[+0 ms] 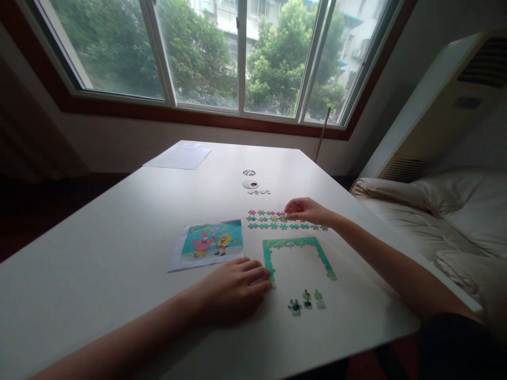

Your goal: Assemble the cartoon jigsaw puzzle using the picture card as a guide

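My left hand [241, 287] lies on the table with its fingertips at the left edge of a partly joined jigsaw border [291, 241]. That green border has a top and two sides around bare tabletop. My right hand [304, 211] is over rows of loose jigsaw pieces [273, 226], thumb and fingers pinched at a small piece [283, 217]; whether it is lifted cannot be made out. Several loose pieces [307, 300] lie below the frame. Left of it rests a picture sheet [214, 240] with cartoon figures on a green-blue background.
Farther back on the white table [119, 227] are two round flat items [250, 184] and a short row of pale pieces [259, 192]. Paper sheets [180, 157] lie at the far left corner. A cushioned seat or bed [443, 206] borders the right side, below a window [237, 58].
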Motion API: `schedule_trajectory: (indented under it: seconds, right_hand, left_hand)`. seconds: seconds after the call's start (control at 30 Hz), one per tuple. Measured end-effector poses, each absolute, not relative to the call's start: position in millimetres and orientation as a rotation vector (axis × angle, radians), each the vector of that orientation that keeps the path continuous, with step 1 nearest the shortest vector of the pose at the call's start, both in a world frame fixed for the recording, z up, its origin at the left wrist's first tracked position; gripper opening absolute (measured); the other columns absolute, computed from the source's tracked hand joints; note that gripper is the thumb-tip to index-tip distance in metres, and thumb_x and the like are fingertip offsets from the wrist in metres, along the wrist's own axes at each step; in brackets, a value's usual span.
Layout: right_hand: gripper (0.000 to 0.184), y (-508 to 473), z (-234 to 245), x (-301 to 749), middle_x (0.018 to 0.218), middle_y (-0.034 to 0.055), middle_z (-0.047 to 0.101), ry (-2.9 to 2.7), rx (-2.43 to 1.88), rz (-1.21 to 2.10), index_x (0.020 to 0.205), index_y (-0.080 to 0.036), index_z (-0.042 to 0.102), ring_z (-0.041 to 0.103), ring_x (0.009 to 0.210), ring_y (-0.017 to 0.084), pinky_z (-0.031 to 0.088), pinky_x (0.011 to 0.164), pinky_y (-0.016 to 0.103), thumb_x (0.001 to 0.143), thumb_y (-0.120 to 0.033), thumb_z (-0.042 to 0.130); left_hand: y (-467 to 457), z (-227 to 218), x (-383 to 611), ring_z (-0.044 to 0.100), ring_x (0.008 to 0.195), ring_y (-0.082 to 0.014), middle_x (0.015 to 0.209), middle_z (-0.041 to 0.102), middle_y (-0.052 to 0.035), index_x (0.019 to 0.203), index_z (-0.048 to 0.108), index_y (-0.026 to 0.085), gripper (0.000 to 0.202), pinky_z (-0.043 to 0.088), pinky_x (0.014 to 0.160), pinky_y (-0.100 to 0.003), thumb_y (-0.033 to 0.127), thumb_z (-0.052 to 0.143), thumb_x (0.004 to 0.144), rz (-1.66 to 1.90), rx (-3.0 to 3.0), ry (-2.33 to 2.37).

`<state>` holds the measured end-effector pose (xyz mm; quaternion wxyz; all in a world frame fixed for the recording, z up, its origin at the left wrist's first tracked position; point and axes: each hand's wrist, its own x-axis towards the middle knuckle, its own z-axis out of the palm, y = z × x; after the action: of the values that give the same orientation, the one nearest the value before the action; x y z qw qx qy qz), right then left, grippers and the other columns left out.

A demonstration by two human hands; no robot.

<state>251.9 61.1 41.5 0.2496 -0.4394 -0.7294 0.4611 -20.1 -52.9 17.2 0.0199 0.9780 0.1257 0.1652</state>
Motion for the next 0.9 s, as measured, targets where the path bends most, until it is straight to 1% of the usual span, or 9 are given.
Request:
schedule_trajectory:
  seconds: [0.1,0.23,0.3,0.43,0.57,0.73,0.9]
  right_hand:
    - [0.03,34,40,255,0.073,0.0019,0.065,-1.943,-1.109,1.35,0.084,-0.013,0.059,0.06,0.066,0.01,0.046,0.059,0.021,0.068,-0.034,0.072]
    - [0.031,6,38,255,0.071,0.0016,0.064,-1.985,-1.116,1.406,0.083,-0.013,0.057,0.06,0.065,0.011,0.046,0.058,0.022,0.068,-0.037,0.071]
    - [0.029,-5,39,253,0.071,0.0018,0.063,-2.054,-1.124,1.421,0.082,-0.013,0.057,0.059,0.065,0.011,0.045,0.058,0.022,0.07,-0.036,0.07]
    - [0.019,-21,41,243,0.07,0.0009,0.062,-2.234,-1.142,1.364,0.079,-0.013,0.061,0.055,0.063,0.01,0.042,0.058,0.021,0.071,-0.028,0.068]
    - [0.013,-31,42,236,0.068,-0.001,0.059,-2.361,-1.166,1.346,0.078,-0.014,0.062,0.048,0.058,0.008,0.038,0.054,0.019,0.073,-0.025,0.065]
    - [0.011,-38,46,234,0.066,-0.0022,0.055,-2.525,-1.194,1.157,0.079,-0.015,0.062,0.046,0.058,0.008,0.036,0.053,0.019,0.074,-0.024,0.063]
    - [0.015,-39,47,235,0.067,-0.0017,0.054,-2.571,-1.163,1.133,0.081,-0.015,0.063,0.048,0.059,0.008,0.036,0.053,0.019,0.076,-0.029,0.063]
  left_hand:
    - [-53,19,-20,0.056,0.091,-0.0198,0.099,0.061,-0.0088,0.103,0.052,0.019,0.017,0.045,0.08,-0.033,0.019,0.042,0.089,0.524,3.028,0.381]
    - [-54,21,-20,0.057,0.09,-0.019,0.098,0.061,-0.0087,0.104,0.052,0.018,0.018,0.045,0.08,-0.032,0.019,0.041,0.089,0.523,3.021,0.369]
    - [-54,21,-20,0.057,0.09,-0.019,0.098,0.061,-0.0086,0.104,0.052,0.019,0.018,0.046,0.08,-0.032,0.019,0.042,0.089,0.515,3.023,0.371]
    - [-53,21,-20,0.057,0.091,-0.0192,0.099,0.062,-0.0086,0.105,0.052,0.019,0.019,0.045,0.082,-0.033,0.019,0.042,0.089,0.516,3.028,0.376]
    - [-53,20,-20,0.057,0.091,-0.0196,0.101,0.062,-0.0088,0.105,0.053,0.019,0.02,0.046,0.081,-0.033,0.019,0.041,0.088,0.507,3.032,0.373]
    - [-53,20,-21,0.057,0.091,-0.0204,0.101,0.062,-0.0095,0.105,0.053,0.018,0.021,0.046,0.08,-0.034,0.018,0.042,0.087,0.501,3.043,0.366]
    - [-53,21,-21,0.057,0.09,-0.0195,0.1,0.062,-0.0095,0.105,0.053,0.018,0.021,0.046,0.08,-0.033,0.02,0.042,0.088,0.51,3.044,0.375]
